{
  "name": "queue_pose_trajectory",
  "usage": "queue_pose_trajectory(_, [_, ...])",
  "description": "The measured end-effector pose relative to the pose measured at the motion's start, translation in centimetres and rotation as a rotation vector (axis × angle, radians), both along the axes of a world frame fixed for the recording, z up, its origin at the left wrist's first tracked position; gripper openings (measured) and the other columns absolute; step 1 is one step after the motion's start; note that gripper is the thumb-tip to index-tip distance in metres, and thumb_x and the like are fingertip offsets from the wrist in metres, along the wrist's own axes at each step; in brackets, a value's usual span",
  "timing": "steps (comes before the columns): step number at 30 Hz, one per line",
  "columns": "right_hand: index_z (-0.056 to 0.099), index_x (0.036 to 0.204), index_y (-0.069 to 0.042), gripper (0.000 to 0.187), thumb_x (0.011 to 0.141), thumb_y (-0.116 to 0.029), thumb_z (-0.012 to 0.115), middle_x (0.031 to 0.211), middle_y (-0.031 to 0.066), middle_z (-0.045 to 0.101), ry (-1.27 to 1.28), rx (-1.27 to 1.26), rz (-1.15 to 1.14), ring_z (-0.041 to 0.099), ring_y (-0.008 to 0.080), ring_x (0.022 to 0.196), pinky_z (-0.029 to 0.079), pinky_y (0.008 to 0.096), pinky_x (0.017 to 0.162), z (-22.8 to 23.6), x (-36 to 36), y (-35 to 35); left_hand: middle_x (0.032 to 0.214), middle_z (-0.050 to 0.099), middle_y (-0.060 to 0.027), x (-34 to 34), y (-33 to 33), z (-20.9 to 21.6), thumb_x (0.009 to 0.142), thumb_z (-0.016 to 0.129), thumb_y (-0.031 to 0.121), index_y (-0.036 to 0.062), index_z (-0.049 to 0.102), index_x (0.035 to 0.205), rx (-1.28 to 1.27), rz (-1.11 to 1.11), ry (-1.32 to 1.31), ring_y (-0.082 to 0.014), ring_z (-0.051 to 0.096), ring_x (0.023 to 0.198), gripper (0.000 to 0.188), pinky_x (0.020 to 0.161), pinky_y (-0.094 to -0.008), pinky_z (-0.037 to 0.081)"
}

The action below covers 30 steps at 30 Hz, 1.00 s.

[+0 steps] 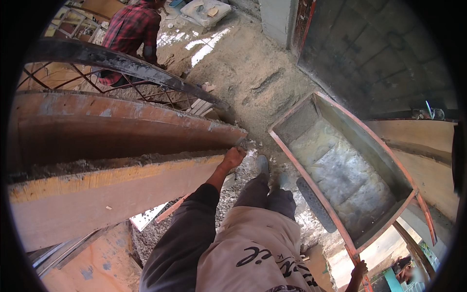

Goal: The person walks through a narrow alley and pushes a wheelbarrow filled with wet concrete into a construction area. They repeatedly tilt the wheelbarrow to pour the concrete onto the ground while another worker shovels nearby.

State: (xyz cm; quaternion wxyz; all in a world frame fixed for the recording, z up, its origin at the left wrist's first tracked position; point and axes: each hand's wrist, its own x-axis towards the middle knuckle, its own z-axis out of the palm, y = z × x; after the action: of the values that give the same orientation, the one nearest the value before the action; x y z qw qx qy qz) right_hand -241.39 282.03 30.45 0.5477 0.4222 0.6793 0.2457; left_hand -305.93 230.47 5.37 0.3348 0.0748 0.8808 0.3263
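Note:
A metal cart with a deep, worn tub and an orange-red frame stands to my right, at an angle. A dark tire shows along its near side. At the lower right, my right hand is closed around the cart's handle bar. My left hand is closed at the end of a long wooden trough of boards on my left. Whatever its fingers hold is too small to tell. Mortar-like residue lines the trough's inner edge.
Ahead lies a sandy grey heap on the ground. A person in a plaid shirt crouches at the far left, behind a curved metal lattice. A dark metal door stands at the far right. A white tub sits at the back.

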Motion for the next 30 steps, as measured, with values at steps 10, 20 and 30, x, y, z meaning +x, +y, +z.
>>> queue_pose_trajectory(10, [0.057,0.13,-0.013,0.05,0.084,-0.008,0.074,0.129,0.013,0.06,-0.095,0.065,-0.223,0.065,0.0312,0.114,0.053,0.0461,0.094,0.7,0.1,0.2,0.101,0.069,-0.0299,-10.6,3.5,-1.5,0.091,0.063,0.027,-0.0038,0.074,0.093,-0.265,0.006,0.091,-0.0458,0.066,0.103,0.033,0.089,-0.0504,0.054])
queue_pose_trajectory(20, [0.065,0.114,-0.009,0.04,0.082,-0.031,0.074,0.109,0.0162,0.066,0.233,-0.132,-0.024,0.067,0.0353,0.098,0.055,0.0472,0.084,7.2,-2.3,-4.6,0.131,0.064,-0.0193,-22.3,-1.6,-14.9,0.087,0.067,0.025,0.0032,0.07,0.119,-0.725,0.078,-0.138,-0.036,0.06,0.124,0.038,0.102,-0.0433,0.051])
queue_pose_trajectory(30, [0.074,0.098,-0.005,0.052,0.081,-0.054,0.074,0.089,0.0193,0.072,0.369,-0.284,0.11,0.07,0.0394,0.082,0.056,0.0483,0.074,10.0,-5.8,-5.4,0.148,0.04,-0.0102,-22.4,-3.6,-20.5,0.078,0.081,0.039,0.0052,0.031,0.15,-1.066,0.45,-0.11,-0.0304,0.044,0.138,0.094,0.11,-0.0455,0.042])
